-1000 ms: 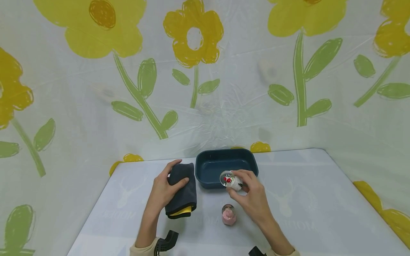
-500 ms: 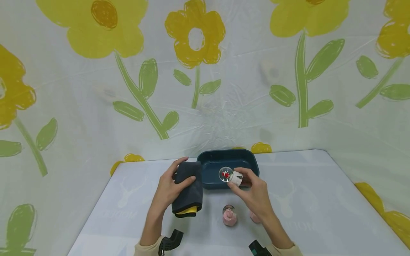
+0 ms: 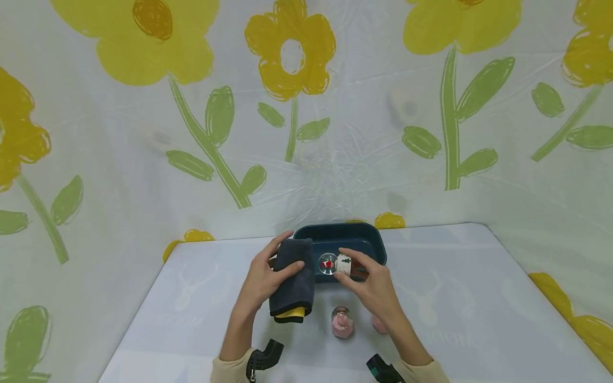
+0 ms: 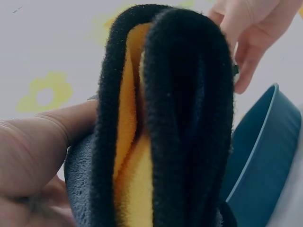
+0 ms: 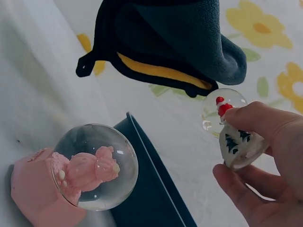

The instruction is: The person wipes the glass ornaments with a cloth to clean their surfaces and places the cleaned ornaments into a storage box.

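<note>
My left hand (image 3: 258,282) grips a folded dark grey cloth (image 3: 293,282) with black edging and a yellow inner side, the thumb lying across its face. In the left wrist view the cloth (image 4: 189,118) shows its folds end-on. With thumb and fingers my right hand (image 3: 375,284) pinches a small snow globe (image 3: 343,264) by its white, tree-patterned base. Its clear ball, with a red figure inside, points left toward the cloth. In the right wrist view the held snow globe (image 5: 244,146) is tilted, its ball right at the cloth's (image 5: 175,38) lower edge.
A dark blue rectangular tray (image 3: 345,234) stands behind both hands, partly covered by the cloth. In front sits a pink snow globe (image 3: 342,324). Another pink object (image 3: 379,324) is mostly hidden by the right wrist. A flower-printed sheet (image 3: 364,133) hangs behind the table (image 3: 455,298).
My left hand has carried the cloth rightward, over the tray's left end. My right hand has turned the snow globe and shifted slightly left, closing the gap. The second pink object has come into view.
</note>
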`<action>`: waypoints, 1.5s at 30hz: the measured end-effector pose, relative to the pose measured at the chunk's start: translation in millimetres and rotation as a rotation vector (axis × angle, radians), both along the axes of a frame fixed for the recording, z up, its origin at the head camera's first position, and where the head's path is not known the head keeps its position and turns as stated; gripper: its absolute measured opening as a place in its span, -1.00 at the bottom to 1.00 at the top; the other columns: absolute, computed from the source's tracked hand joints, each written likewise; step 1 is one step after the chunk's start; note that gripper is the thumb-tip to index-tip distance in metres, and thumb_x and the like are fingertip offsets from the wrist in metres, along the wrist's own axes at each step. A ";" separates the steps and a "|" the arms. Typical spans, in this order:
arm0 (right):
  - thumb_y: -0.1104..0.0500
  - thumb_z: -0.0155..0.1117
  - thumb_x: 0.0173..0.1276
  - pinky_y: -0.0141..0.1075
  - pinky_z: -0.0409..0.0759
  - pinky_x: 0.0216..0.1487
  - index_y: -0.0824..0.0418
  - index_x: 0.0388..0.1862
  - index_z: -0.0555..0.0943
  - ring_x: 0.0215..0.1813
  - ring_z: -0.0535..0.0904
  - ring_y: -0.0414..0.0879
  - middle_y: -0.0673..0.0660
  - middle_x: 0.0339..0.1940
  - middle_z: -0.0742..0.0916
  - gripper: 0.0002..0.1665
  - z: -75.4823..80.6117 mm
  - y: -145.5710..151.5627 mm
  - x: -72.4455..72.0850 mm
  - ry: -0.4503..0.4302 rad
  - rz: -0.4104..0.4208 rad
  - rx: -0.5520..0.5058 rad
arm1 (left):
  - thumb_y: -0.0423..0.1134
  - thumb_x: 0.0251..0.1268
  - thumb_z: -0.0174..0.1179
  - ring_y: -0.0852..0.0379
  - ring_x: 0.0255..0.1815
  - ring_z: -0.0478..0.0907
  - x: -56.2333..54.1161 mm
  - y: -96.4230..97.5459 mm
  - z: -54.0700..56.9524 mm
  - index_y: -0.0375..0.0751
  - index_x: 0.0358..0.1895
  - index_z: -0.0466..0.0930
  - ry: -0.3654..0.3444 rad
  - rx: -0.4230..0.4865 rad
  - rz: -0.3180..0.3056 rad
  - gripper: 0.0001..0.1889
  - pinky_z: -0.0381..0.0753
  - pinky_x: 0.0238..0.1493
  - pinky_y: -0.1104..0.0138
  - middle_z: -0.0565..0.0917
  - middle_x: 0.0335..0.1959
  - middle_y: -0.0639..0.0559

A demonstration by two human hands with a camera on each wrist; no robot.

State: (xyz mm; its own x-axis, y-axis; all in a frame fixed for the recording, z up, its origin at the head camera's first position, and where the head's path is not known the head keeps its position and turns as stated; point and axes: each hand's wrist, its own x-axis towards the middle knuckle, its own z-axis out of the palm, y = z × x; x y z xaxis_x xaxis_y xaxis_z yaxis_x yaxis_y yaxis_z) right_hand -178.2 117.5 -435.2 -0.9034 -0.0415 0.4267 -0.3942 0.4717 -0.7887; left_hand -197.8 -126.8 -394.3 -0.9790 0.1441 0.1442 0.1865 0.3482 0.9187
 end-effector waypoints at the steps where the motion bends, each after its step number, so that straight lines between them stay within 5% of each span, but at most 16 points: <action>1: 0.08 0.52 0.16 -0.29 0.70 -0.03 -0.07 0.19 0.61 -0.22 0.56 -0.15 -0.05 -0.17 0.70 -0.42 0.0 -0.5 -0.2 0.003 0.002 -0.004 | -0.08 0.13 0.43 -0.01 -0.14 0.64 0.1 0.7 0.0 0.42 0.33 0.38 0.000 0.004 -0.005 -0.32 0.67 -0.34 0.28 0.57 0.21 -0.12; 11: 0.04 0.52 0.14 -0.32 0.68 -0.01 -0.07 0.22 0.60 -0.15 0.58 -0.21 -0.06 0.07 0.71 -0.38 4.0 -5.7 0.8 0.041 0.039 -0.018 | -0.11 0.20 0.38 -0.06 -0.05 0.64 -2.4 5.7 -2.7 0.45 0.37 0.32 -0.021 0.095 -0.085 -0.32 0.70 -0.24 0.26 0.55 0.25 -0.12; 20: 0.02 0.51 0.14 -0.30 0.68 0.00 -0.12 0.21 0.59 -0.13 0.59 -0.22 -0.08 0.09 0.71 -0.39 7.8 -7.7 2.3 0.046 0.074 -0.057 | -0.13 0.27 0.33 -0.10 0.07 0.63 -3.7 9.4 -5.8 0.49 0.40 0.26 -0.050 0.129 -0.151 -0.31 0.70 -0.09 0.18 0.51 0.31 -0.10; 27: -0.03 0.50 0.15 -0.30 0.69 -0.03 -0.17 0.20 0.59 -0.23 0.57 -0.19 -0.10 -0.17 0.70 -0.41 9.1 -7.5 2.1 0.036 0.101 -0.079 | -0.15 0.34 0.26 -0.08 0.16 0.59 -2.3 11.2 -6.1 0.46 0.43 0.21 -0.051 0.157 -0.209 -0.32 0.65 0.00 0.18 0.51 0.31 -0.09; 36: 0.01 0.47 0.18 -0.31 0.70 -0.18 -0.06 0.22 0.59 -0.36 0.58 -0.21 -0.05 -0.42 0.62 -0.42 17.0 -6.2 6.1 0.019 0.141 -0.066 | -0.08 0.35 0.24 -0.03 0.20 0.57 0.6 10.4 -3.4 0.51 0.45 0.17 -0.061 0.067 -0.234 -0.32 0.64 0.05 0.13 0.53 0.29 -0.03; 40: 0.17 0.48 0.18 -0.36 0.68 -0.24 0.10 0.22 0.58 -0.37 0.65 -0.20 0.09 -0.26 0.74 -0.41 31.4 -8.5 14.2 -0.005 0.136 -0.070 | -0.12 0.36 0.24 -0.04 0.20 0.58 1.6 12.4 -2.7 0.53 0.44 0.16 -0.069 0.112 -0.264 -0.31 0.65 0.03 0.15 0.50 0.32 -0.02; 45: 0.18 0.48 0.18 -0.39 0.68 -0.16 0.08 0.17 0.58 -0.20 0.75 -0.10 0.11 0.02 0.75 -0.46 21.9 -7.1 10.0 -0.032 0.127 -0.112 | -0.15 0.34 0.26 -0.05 0.17 0.59 1.7 16.0 -3.3 0.49 0.45 0.17 -0.064 0.156 -0.276 -0.29 0.67 0.00 0.14 0.47 0.33 0.00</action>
State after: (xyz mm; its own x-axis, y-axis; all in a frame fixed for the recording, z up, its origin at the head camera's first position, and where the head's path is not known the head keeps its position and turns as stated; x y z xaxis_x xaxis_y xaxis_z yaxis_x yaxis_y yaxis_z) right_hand -168.2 110.4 -413.3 -0.9073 -0.1101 0.4059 -0.4186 0.3285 -0.8467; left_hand -196.1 -110.8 -397.6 -0.9141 0.3860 0.1244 0.1940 0.1467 0.9700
